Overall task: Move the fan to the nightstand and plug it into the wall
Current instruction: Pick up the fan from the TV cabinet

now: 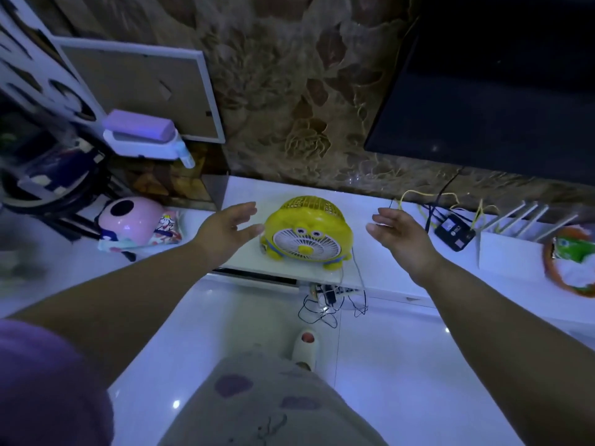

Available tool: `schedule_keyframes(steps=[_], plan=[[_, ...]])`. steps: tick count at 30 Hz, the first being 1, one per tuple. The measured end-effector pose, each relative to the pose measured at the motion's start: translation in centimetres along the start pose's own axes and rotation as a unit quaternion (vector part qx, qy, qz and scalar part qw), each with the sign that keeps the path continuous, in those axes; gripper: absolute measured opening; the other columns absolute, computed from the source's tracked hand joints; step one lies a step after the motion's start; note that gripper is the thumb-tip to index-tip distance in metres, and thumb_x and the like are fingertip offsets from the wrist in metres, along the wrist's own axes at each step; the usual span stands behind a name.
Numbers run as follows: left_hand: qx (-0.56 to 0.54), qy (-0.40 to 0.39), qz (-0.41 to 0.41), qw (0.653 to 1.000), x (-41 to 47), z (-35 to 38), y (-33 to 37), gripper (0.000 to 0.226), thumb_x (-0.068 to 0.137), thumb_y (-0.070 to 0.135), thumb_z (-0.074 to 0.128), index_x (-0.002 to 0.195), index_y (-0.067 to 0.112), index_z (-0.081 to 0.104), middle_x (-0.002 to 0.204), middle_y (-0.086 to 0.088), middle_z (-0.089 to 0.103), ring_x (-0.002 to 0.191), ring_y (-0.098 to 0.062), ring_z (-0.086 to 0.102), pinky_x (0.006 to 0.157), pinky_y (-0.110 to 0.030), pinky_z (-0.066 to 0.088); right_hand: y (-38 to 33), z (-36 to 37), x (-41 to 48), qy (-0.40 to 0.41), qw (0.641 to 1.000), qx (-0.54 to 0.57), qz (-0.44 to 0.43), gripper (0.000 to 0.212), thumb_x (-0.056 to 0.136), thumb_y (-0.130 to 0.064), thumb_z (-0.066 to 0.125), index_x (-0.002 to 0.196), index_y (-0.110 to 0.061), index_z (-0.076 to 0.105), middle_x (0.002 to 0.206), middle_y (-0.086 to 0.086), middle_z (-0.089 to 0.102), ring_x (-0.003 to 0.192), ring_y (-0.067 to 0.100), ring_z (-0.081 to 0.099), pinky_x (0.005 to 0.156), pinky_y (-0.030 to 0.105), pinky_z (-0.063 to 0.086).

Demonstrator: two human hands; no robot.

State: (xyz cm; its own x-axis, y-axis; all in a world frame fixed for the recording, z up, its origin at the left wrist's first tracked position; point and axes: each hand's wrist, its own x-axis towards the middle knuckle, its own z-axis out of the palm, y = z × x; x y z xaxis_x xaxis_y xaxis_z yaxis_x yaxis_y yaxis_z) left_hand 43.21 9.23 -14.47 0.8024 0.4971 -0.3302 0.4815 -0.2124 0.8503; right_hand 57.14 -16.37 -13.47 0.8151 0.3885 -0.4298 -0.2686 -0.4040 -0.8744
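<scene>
A small yellow fan (306, 233) with a cartoon face and a white front grille stands on a low white cabinet (380, 268) against the wall. Its thin cord (359, 272) runs off the cabinet's front edge down to a tangle of wires and a power strip (325, 294) on the floor. My left hand (227, 231) is open just left of the fan, fingertips almost at its side. My right hand (399, 235) is open to the fan's right, a short gap away. Neither hand holds anything.
A dark TV screen (483, 91) hangs above the cabinet at right. A black box (454, 233) with yellow and black cables, a white router (515, 246) and an orange basket (570, 262) sit right of the fan. A pink toy (128, 220) lies on the glossy floor at left.
</scene>
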Motion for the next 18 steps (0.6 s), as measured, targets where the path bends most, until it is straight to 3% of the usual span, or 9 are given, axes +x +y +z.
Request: schedule_keyframes(steps=[4,9,13,18], plan=[[-0.023,0.009,-0.034,0.999,1.4,1.0,-0.8,0.051,0.08,0.008,0.067,0.128,0.011,0.051,0.13,-0.009,0.056,0.123,-0.019,0.051,0.088,-0.021,0.039,0.8,-0.1,2.4,0.007,1.0,0.011,0.019,0.048,0.084,-0.02,0.064,0.127,-0.013,0.046,0.134,0.006,0.051,0.111,0.019,0.052,0.096,0.035,0.041],[-0.033,0.011,-0.065,0.997,3.4,1.7,-2.0,0.052,0.081,0.012,0.066,0.131,0.011,0.049,0.132,-0.007,0.055,0.124,-0.015,0.05,0.075,-0.006,0.039,2.0,0.5,4.5,0.015,0.998,0.011,0.052,0.047,0.082,-0.021,0.065,0.125,-0.014,0.048,0.133,0.007,0.052,0.109,0.019,0.053,0.103,0.041,0.041],[-0.034,-0.009,-0.086,0.996,5.2,1.4,-3.2,0.054,0.081,0.015,0.067,0.132,0.014,0.047,0.134,-0.006,0.055,0.119,-0.011,0.049,0.09,-0.019,0.037,3.1,1.0,6.0,0.029,0.997,0.004,0.07,0.047,0.082,-0.026,0.065,0.125,-0.015,0.048,0.132,0.006,0.053,0.11,0.018,0.053,0.106,0.044,0.04],[-0.029,-0.02,-0.113,0.993,7.2,0.8,-5.0,0.056,0.082,0.02,0.066,0.134,0.015,0.045,0.136,-0.003,0.053,0.126,-0.017,0.048,0.101,-0.028,0.038,4.2,2.4,7.8,0.05,0.995,-0.003,0.083,0.047,0.084,-0.036,0.061,0.125,-0.017,0.05,0.12,0.0,0.053,0.116,0.019,0.052,0.106,0.047,0.039]])
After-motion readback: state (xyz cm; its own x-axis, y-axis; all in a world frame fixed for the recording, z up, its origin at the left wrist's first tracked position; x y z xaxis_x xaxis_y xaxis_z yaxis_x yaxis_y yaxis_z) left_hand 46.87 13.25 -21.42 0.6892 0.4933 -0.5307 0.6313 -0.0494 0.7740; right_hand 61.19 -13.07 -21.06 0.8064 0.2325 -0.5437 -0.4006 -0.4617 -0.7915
